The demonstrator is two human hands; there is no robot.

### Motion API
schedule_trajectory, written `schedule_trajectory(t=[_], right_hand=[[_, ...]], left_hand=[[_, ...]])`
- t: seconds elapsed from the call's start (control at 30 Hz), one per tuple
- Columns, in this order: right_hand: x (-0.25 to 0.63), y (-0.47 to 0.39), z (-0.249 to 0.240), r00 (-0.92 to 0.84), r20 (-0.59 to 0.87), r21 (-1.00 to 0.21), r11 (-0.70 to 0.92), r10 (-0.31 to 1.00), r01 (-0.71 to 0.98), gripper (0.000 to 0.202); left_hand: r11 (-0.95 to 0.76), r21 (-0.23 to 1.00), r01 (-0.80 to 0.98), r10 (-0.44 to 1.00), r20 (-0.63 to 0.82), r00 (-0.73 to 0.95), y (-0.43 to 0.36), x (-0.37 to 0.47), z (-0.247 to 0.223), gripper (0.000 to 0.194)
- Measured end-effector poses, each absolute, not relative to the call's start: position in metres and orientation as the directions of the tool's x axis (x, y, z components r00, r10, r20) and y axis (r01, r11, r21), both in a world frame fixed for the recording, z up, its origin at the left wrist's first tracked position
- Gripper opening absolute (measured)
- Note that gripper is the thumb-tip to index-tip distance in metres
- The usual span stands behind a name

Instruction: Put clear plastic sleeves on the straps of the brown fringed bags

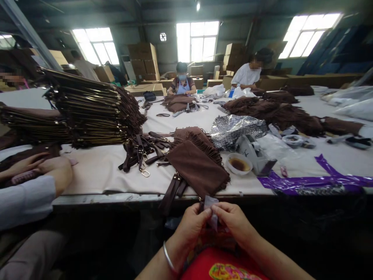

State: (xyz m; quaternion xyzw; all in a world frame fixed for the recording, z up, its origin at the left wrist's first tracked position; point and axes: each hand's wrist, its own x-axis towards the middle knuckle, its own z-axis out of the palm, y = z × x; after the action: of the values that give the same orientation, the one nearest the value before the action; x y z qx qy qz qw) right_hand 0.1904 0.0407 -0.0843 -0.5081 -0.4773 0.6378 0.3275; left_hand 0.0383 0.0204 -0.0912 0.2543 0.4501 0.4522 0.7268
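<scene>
Just below the table edge, both hands meet around a small whitish, translucent piece of wrapping (212, 203). My left hand (192, 221) pinches it between thumb and fingers, close to the lower corner of a brown fringed pouch (198, 167). On the other side, my right hand (234, 221) is closed on the same piece, thumb on top. The pouch lies flat on the table, a dark wrist strap (169, 193) hanging over the edge from it. Beneath it is another brown fringed pouch (190, 134). Whether a zipper pull sits inside the wrapping is hidden.
Stacked zippered pouches (90, 105) rise at left, beside loose straps with clasps (141, 155). A bowl of brown liquid (239, 164), a grey tape dispenser (252, 153) and purple tape (309, 182) are at right. A co-worker's hands (55, 167) work at left; other people sit across.
</scene>
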Motion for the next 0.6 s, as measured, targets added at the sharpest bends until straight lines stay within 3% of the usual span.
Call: schedule_trajectory(t=[0.13,0.33,0.6], right_hand=[[0.193,0.042,-0.086,-0.262,-0.282,-0.954,-0.241,0.923,0.177,0.037],[0.207,0.022,-0.099,-0.365,-0.281,-0.929,-0.157,0.888,0.335,0.030],[0.212,0.014,-0.100,-0.443,-0.217,-0.910,-0.016,0.870,0.414,0.027]], left_hand=[[0.500,0.798,-0.337,0.866,-0.460,0.196,0.018,0.024,-0.095,0.050],[0.558,0.812,-0.170,0.820,-0.510,0.259,0.026,-0.001,-0.075,0.041],[0.520,0.830,-0.201,0.828,-0.433,0.355,0.038,0.008,-0.065,0.036]])
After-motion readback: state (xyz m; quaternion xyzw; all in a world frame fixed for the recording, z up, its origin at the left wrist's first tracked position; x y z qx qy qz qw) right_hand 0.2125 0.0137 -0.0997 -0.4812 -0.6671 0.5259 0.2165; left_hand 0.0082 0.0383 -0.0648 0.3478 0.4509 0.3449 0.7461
